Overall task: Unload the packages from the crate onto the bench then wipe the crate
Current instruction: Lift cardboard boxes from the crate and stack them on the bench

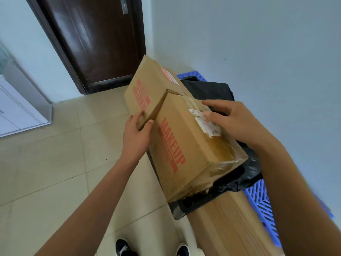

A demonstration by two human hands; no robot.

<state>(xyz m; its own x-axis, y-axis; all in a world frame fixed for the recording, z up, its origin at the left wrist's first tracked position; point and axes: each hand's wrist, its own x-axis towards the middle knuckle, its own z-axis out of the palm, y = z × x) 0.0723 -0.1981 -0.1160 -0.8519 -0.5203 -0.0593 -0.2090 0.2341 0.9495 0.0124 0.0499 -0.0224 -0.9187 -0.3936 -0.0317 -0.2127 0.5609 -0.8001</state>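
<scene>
Two brown cardboard boxes with red "MAKEUP" print lie end to end over a blue plastic crate (262, 202). My left hand (135, 133) grips the left top edge of the near box (186, 145), thumb on top. The right side of that box, by a torn white label, is held by my right hand (234, 120). The far box (149, 84) lies behind it, touching. Black plastic-wrapped packages (214, 91) sit under and behind the boxes in the crate. Another tan cardboard package (230, 224) shows at the crate's near end.
Beige tiled floor (55, 172) spreads to the left. A dark brown door (96, 39) stands ahead, a pale wall (258, 43) runs along the crate's right side. A white and grey cabinet (20, 106) stands at the far left. My shoes (123, 248) show at the bottom.
</scene>
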